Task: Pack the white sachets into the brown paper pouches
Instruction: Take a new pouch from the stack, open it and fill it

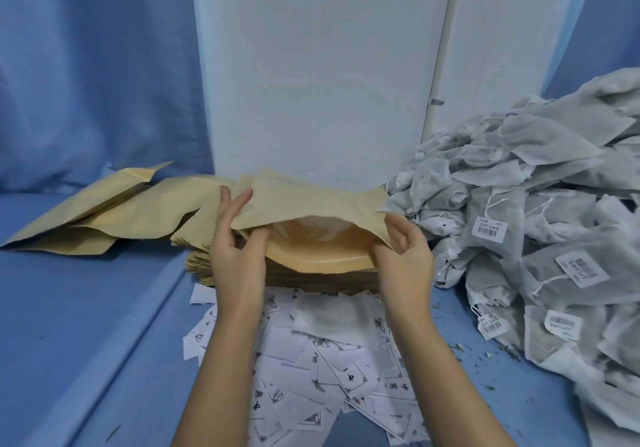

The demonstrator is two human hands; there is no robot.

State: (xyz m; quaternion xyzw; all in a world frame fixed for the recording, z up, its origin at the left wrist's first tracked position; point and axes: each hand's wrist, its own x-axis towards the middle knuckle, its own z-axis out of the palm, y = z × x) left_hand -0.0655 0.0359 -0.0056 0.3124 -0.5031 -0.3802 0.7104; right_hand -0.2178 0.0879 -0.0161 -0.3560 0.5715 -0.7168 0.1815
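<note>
The left hand (235,238) and right hand (405,252) each pinch one end of the wide mouth of the brown pouch (311,204), holding it open toward one white sachet (332,315) lying just in front, while the big sachet pile (536,204) sits at the right edge of the table (86,308), nearer the right hand.

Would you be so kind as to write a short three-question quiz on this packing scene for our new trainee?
1. True or false: the mouth of the raised brown pouch is sealed shut.
2. The big pile of white sachets lies: A) on the person's left; B) on the person's right; C) inside the pouch.
3. Short answer: what lies directly under the loose sachet nearest the camera?

Key: 1. False, it is held open. 2. B. 3. Scattered paper slips.
</note>
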